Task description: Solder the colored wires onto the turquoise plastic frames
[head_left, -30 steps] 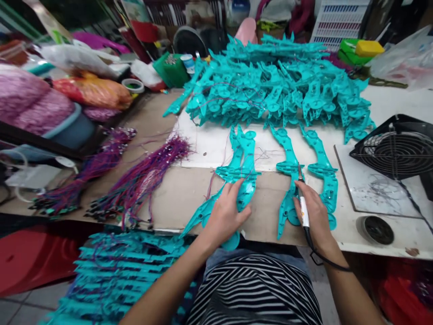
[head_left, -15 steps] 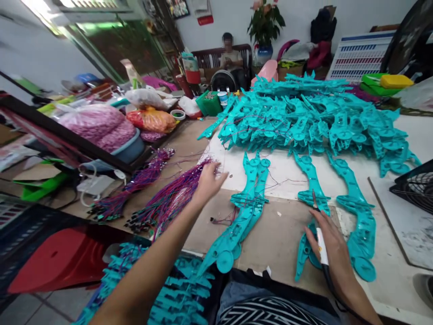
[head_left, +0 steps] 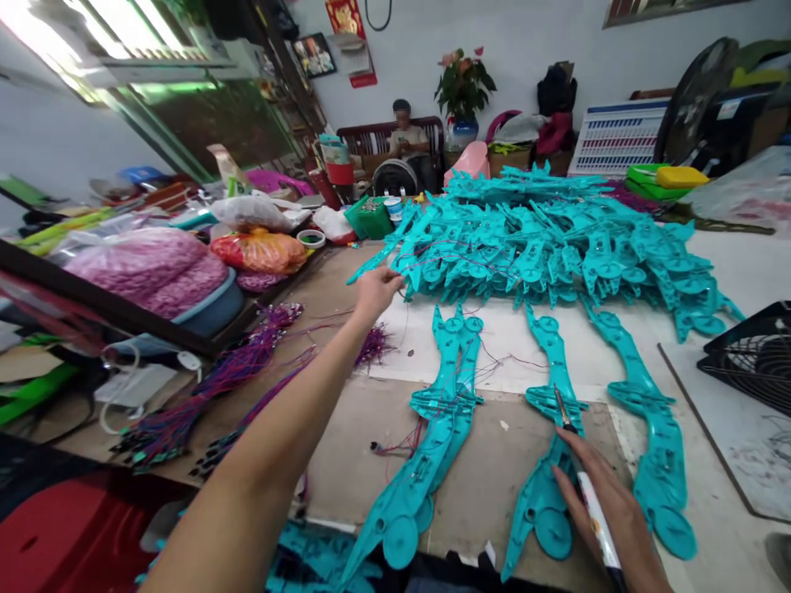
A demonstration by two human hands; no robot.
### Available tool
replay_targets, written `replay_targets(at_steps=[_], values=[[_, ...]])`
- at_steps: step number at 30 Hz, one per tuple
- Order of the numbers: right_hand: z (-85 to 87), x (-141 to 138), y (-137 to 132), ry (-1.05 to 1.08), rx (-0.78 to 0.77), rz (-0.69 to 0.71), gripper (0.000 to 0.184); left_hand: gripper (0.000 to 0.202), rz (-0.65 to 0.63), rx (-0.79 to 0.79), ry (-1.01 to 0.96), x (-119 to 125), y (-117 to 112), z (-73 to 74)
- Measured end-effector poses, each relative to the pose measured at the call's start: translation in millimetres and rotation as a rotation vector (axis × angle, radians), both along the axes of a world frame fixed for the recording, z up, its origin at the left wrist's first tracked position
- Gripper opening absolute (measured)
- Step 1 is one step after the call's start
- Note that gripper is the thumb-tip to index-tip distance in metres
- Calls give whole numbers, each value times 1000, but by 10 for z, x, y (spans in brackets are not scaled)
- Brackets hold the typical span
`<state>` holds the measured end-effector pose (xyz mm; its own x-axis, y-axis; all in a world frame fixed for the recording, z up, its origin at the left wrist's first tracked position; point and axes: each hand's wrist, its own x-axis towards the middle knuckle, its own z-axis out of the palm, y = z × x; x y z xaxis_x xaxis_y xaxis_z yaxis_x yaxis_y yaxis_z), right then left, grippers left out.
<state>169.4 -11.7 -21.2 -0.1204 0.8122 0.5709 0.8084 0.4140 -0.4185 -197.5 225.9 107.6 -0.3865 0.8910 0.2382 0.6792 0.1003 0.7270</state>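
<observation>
My left hand [head_left: 378, 292] reaches out at the left end of the heap of teal plastic parts [head_left: 544, 239], its fingertips pinched together. Whatever lies between them is too small to make out; thin wires [head_left: 454, 247] cross the heap close by. In my right hand [head_left: 609, 502] is a soldering iron [head_left: 592, 502] with a white handle, its tip pointing away over a single teal part [head_left: 547, 486]. Two overlapping teal parts [head_left: 426, 461] lie to the left of that one, with thin wires across them. Another teal part [head_left: 648, 420] lies to the right.
Bundles of purple-red wires [head_left: 213, 383] lie at the left, partly behind my left forearm. Beyond them are a blue basin [head_left: 216, 305] with a pink-filled bag and a green box [head_left: 369, 218]. A black fan [head_left: 754, 354] stands at right. A person [head_left: 408, 140] sits far back.
My left hand has moved from above the wire bundle, fingers spread, forward to the heap's left end, fingers now pinched. My right hand still holds the soldering iron. The view has shifted.
</observation>
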Motion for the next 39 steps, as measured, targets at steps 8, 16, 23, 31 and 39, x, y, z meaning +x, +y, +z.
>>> replay_targets(at_steps=[8, 16, 23, 31, 39], values=[[333, 143, 74, 43, 98, -36, 42, 12, -351, 356, -392, 703, -407, 1224], [702, 444, 21, 266, 138, -186, 31, 18, -618, 91, -446, 1530, -780, 1490], [1056, 377, 303, 924, -1, 138, 48, 24, -961, -272, -702, 1987, -1277, 1030], [1286, 530, 373, 985, -553, 447, 35, 39, -757, -267, -1050, 1682, -1718, 568], [1360, 254, 1351, 157, -110, 452, 22, 41, -697, -533, -798, 1736, -2087, -213]])
